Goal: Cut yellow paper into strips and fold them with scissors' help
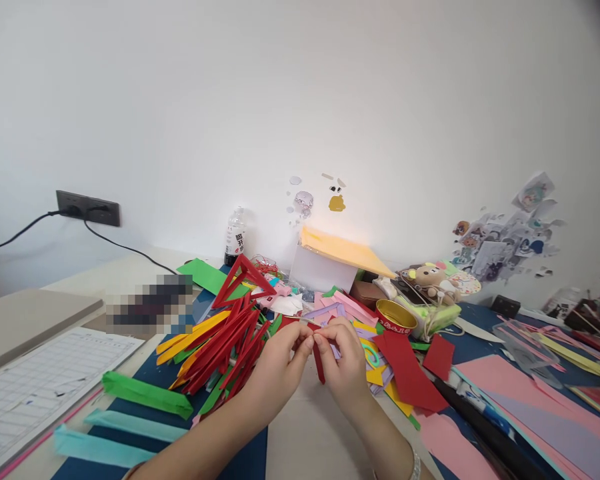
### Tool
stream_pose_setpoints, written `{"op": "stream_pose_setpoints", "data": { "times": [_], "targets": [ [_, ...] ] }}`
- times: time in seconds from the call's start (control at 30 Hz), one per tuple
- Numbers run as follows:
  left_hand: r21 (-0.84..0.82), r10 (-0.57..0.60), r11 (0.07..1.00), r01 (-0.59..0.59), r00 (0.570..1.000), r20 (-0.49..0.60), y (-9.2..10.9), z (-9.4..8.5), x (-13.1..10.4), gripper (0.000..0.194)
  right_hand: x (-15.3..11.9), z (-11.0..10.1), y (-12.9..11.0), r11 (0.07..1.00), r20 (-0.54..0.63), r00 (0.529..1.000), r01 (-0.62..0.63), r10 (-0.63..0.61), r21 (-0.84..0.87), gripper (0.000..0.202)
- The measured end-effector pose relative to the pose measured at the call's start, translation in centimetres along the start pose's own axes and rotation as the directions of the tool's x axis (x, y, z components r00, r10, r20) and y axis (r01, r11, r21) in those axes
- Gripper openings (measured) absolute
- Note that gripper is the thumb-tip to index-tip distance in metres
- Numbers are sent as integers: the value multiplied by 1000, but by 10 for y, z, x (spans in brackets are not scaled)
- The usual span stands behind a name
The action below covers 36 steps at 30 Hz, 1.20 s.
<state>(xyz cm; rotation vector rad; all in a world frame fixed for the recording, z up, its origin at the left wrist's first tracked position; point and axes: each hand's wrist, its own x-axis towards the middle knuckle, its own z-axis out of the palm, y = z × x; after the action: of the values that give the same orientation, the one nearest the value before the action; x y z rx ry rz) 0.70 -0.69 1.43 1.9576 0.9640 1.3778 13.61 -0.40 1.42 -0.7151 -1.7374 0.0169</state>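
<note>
A narrow red paper strip [319, 365] is pinched between my two hands near the middle of the view, its end hanging down between them. My left hand [286, 353] has thumb and fingers pressed together on it, and my right hand [341, 353] grips it the same way, with the thumbs almost touching. Just left of my left hand lies a heap of folded red strips [225, 347], mixed with orange and green ones. To the right of my right hand are red paper pieces [405, 373] and a round red tin [396, 317] with a gold inside.
Green [147, 395] and light blue strips [103, 447] lie at the left beside a printed sheet [55, 387]. A bottle [235, 237] and a white box [323, 268] stand near the wall. Pink sheets [535, 400] and a long black object [475, 420] lie at the right.
</note>
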Motion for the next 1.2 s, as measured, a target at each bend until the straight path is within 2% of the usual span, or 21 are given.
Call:
{"op": "stream_pose_setpoints", "data": {
  "times": [0.13, 0.2, 0.3, 0.4, 0.5, 0.57, 0.67, 0.77, 0.87, 0.97, 1.07, 1.2],
  "targets": [
    [-97, -36, 995, 36, 999, 1, -3, 1, 3, 18, 1, 3, 3, 959, 49, 969, -247, 242, 140, 15],
    [-120, -36, 992, 34, 999, -11, -4, 0, 3, 21, 2, 3, 4, 928, 95, 949, -314, 301, 203, 17],
    [-104, -17, 994, 14, 1000, -23, -4, -1, 2, 22, 3, 2, 5, 950, 146, 957, -273, 251, 154, 16],
    [-53, 0, 999, -2, 999, -33, -2, -2, 1, 24, 2, -1, 5, 993, 215, 970, -118, 116, -7, 21],
    [-22, -38, 999, 39, 999, 22, -1, -3, 1, 26, 0, -2, 4, 994, 218, 976, 13, 10, -105, 23],
    [-22, -58, 998, 60, 995, 86, -1, -5, 2, 26, -2, -1, 4, 992, 204, 979, 45, -20, -119, 23],
    [4, -18, 1000, 17, 993, 114, -3, -7, 4, 27, -3, 0, 4, 996, 208, 978, -13, 30, -85, 25],
    [67, 8, 998, -11, 999, 47, -5, -5, 5, 27, -2, 1, 5, 994, 249, 963, -97, 105, -46, 26],
    [68, -24, 997, 23, 1000, 14, -7, -2, 4, 26, 0, 3, 5, 994, 271, 956, -107, 112, -31, 24],
    [-32, -86, 996, 87, 996, 33, -8, 1, 3, 27, 0, 4, 5, 987, 246, 958, -156, 144, 28, 28],
    [-169, -143, 974, 150, 988, 55, -10, 1, 4, 30, 0, 4, 6, 962, 283, 936, -247, 207, 112, 28],
    [-253, -182, 950, 184, 983, 35, -13, 1, 5, 36, -1, 3, 7, 970, 317, 929, -228, 192, 81, 27]
  ]
}}
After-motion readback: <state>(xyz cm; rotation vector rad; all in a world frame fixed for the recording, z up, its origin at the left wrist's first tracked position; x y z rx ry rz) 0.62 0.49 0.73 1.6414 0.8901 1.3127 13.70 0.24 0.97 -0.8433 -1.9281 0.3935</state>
